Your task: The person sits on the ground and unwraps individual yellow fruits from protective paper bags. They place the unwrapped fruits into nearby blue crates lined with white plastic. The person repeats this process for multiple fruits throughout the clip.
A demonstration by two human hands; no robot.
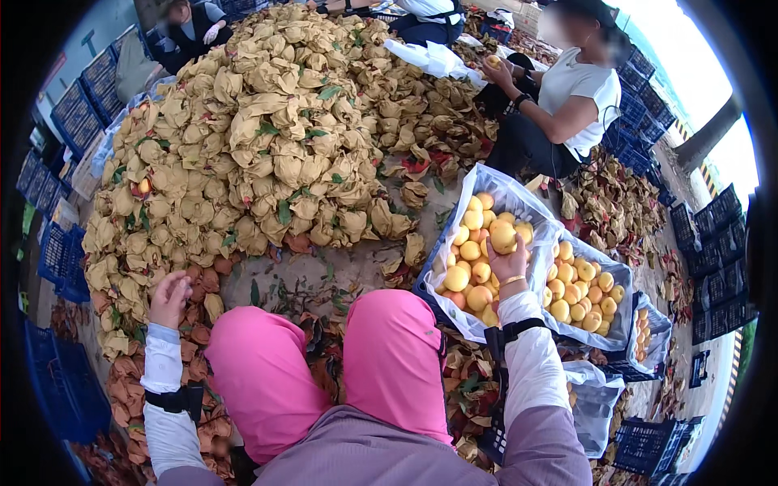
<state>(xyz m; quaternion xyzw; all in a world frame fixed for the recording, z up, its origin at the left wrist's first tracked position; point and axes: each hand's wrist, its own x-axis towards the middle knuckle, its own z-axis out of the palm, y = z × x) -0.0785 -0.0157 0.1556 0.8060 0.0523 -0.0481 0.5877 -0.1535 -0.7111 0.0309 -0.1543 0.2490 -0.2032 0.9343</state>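
Over a blue crate (439, 310) lined with clear plastic, my right hand (510, 262) grips a yellow peach (503, 237). Loose yellow-orange peaches (467, 267) fill much of that crate beneath it. On the other side, my left hand (171, 299) is raised with its fingers loosely bent, and I see nothing in it. Below and beside it lie crumpled reddish-brown paper bags (203, 285). Ahead rises a large heap of fruit wrapped in tan paper bags (285, 140), with green leaves scattered among them.
Another lined crate of peaches (583, 291) touches the first, with a smaller-looking one (643, 334) beyond. A lined crate (592, 401) stands lower right. A seated person (571, 103) holds a fruit; others sit behind the heap. Stacked blue crates (720, 261) line the right, more the left.
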